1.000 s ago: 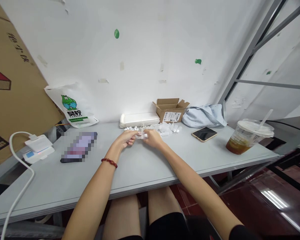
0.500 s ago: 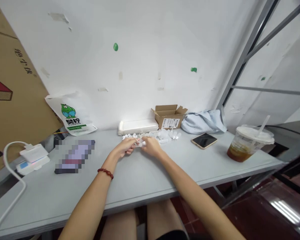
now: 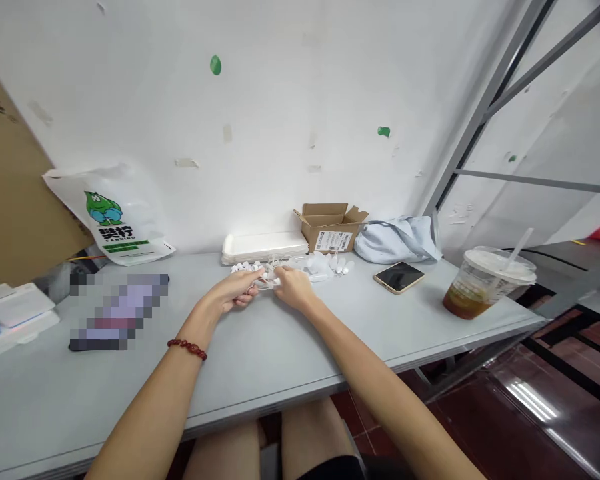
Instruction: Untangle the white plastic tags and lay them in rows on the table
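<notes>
My left hand [image 3: 235, 291], with a red bead bracelet [image 3: 187, 347] on its wrist, is closed with its fingers curled around thin white cord [image 3: 267, 283]. Close beside it, my right hand [image 3: 293, 287] pinches the same cord, its fingertips partly hidden behind the back of the hand. Small white rounded pieces [image 3: 239, 268] lie just beyond the left fingers. Clear plastic wrapping [image 3: 320, 264] and more white rounded pieces [image 3: 345, 267] rest to the right of my right hand. The exact kind of the white pieces is too small to make out.
Behind the hands are a stack of white trays [image 3: 265, 245] and an open cardboard box [image 3: 329, 230]. A pale blue cloth bag [image 3: 397, 240], a phone [image 3: 399, 277] and a drink cup [image 3: 473, 287] stand right. Left are a pixelated item [image 3: 123, 310], a printed bag [image 3: 113, 217] and chargers [image 3: 15, 313].
The camera view has turned slightly, shifting the table's objects left. Both hands stay close together at the white cord, now a little farther apart, with more of it showing between them.
</notes>
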The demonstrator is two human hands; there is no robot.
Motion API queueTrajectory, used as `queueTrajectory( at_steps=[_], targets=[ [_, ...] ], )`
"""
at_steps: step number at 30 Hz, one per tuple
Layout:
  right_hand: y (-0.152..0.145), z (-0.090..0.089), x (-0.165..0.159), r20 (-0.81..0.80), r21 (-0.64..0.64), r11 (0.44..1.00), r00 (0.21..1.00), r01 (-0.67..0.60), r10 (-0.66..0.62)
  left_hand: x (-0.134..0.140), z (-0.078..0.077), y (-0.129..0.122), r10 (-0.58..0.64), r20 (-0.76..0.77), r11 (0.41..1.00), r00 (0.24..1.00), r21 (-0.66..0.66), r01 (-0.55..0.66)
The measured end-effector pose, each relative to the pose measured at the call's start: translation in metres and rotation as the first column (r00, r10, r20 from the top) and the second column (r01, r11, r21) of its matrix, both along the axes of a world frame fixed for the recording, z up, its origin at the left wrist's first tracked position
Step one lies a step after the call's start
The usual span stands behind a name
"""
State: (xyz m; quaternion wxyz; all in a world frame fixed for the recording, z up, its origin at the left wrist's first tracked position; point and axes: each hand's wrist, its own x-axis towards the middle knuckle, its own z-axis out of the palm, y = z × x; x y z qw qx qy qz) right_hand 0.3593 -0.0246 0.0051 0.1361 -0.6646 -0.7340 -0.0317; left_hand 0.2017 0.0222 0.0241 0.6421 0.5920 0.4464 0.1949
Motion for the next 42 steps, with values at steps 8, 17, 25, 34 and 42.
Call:
queueTrajectory(
  at_steps=[8,17,25,34,42],
  targets=[
    [-0.001,0.002,-0.001,0.015,-0.014,1.0,1.0,-0.006,0.006,0.008,-0.001,-0.006,0.011,-0.044,0.988,0.999,0.157,-0.004],
    [-0.001,0.002,-0.002,0.022,-0.012,1.0,1.0,0.011,-0.011,0.007,-0.001,-0.003,0.059,0.004,0.997,0.998,0.052,-0.059],
    [-0.002,0.002,-0.004,0.03,-0.01,1.0,1.0,-0.008,0.008,0.009,-0.005,0.0,0.114,-0.005,0.993,0.993,-0.028,-0.114],
    [-0.002,0.001,-0.004,0.023,0.004,1.0,1.0,-0.016,0.016,0.006,-0.008,0.006,0.178,-0.031,0.983,0.984,-0.038,-0.179],
    [-0.002,0.003,-0.005,0.01,-0.02,1.0,1.0,0.002,-0.002,0.005,-0.007,0.005,0.188,0.01,0.98,0.982,-0.066,-0.187]
  ],
)
